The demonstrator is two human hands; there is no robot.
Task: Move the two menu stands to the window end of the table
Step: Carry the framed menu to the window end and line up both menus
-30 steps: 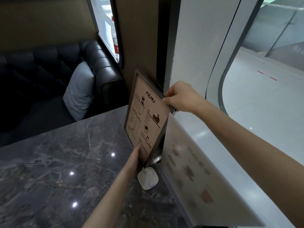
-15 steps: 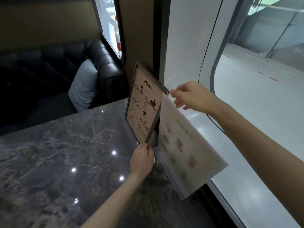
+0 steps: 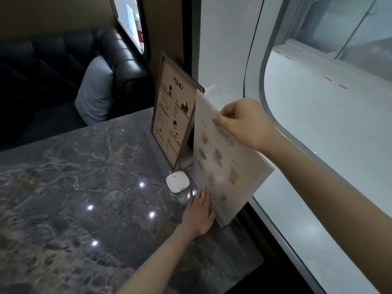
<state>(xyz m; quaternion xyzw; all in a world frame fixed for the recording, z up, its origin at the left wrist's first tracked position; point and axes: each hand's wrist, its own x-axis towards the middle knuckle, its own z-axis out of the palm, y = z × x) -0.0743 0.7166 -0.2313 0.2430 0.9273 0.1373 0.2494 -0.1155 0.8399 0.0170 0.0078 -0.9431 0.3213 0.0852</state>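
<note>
at the table's (image 3: 84, 187) window end — right hand (image 3: 244, 124) pinching the pale menu stand's (image 3: 224, 166) top edge, left hand (image 3: 199, 213) flat against its base, beside the upright framed menu stand (image 3: 172, 115).

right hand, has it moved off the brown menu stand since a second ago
Yes. The right hand has left the brown menu stand, which stands by the wall, and come toward the camera to pinch the top edge of the pale stand.

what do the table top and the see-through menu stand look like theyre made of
Table top: polished dark grey marble or a marble-look slab; pale veins and sharp reflections of ceiling lights.
See-through menu stand: probably clear acrylic; glossy, and the printed sheet inside shows through hazily.
</note>
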